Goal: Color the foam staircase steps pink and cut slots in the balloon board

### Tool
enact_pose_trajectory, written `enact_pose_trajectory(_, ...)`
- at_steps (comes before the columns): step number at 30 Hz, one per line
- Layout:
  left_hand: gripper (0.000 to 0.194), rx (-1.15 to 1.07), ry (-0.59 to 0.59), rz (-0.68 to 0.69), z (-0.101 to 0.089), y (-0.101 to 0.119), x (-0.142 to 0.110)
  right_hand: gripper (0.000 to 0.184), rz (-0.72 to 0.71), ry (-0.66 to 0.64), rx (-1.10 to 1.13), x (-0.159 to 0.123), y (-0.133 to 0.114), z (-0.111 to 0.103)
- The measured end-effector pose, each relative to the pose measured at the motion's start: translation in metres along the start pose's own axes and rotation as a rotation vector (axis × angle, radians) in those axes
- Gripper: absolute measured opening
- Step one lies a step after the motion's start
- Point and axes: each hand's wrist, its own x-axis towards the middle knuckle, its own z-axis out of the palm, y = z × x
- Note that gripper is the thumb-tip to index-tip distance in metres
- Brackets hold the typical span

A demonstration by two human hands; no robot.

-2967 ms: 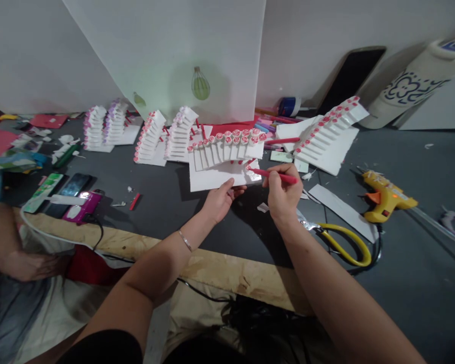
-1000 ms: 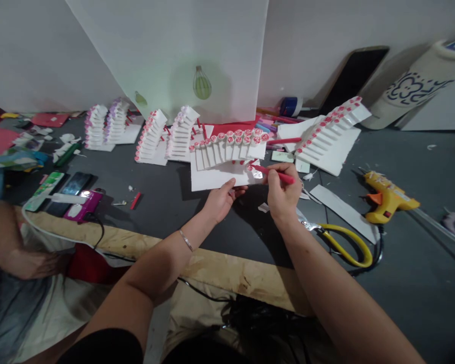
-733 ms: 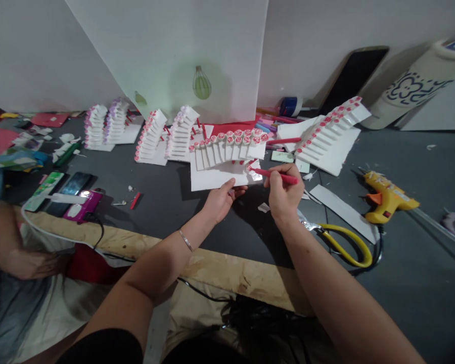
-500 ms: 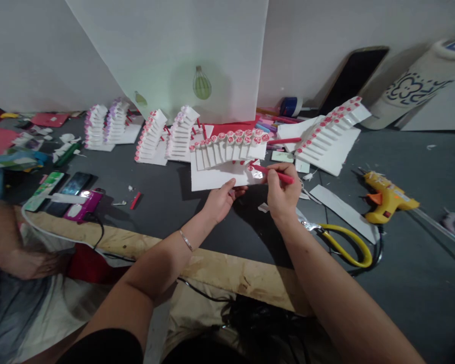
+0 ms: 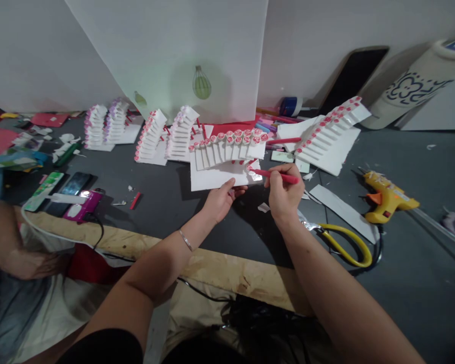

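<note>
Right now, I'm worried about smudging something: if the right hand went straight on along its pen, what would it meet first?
Probably the small red-marked piece at the tip of the red pen; whether they touch is hard to tell.

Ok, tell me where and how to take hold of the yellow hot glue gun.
The handle of the yellow hot glue gun, probably, coming from the near side: it points toward the person, with the orange trigger on its left and the nozzle facing away. The cord leaves its near end, so grip clear of that.
</note>
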Motion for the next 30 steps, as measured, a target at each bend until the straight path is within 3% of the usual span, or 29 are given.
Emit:
enact_pose_trajectory(3, 0.008, 0.019, -0.016, 0.008, -0.0013, -0.0007, 0.0007, 0.005, -0.018, 0.025, -0.016, 0.0004, -0.0003, -0.0002)
enact_pose_trajectory(11, 0.008, 0.009, -0.024, 0.014, -0.0025, -0.0018, 0.0008, 0.005, -0.023, -0.071, -0.018, -0.0023, 0.0010, -0.0003)
enact_pose_trajectory(20, 0.009, 0.014, -0.036, 0.009, -0.0017, -0.0010, 0.0010, 0.006, -0.006, 0.002, 0.000, -0.0011, 0.0003, -0.0011)
enact_pose_trajectory(26, 0.011, 0.018, -0.021, 0.011, -0.0019, -0.0010, 0.0005, 0.005, -0.014, -0.069, -0.029, -0.0021, 0.0018, -0.0013)
enact_pose_trajectory(30, 0.011, 0.027, -0.034, 0.011, -0.0018, -0.0014, 0.0018, 0.006, -0.006, -0.044, -0.006, -0.0016, 0.0007, -0.0007)
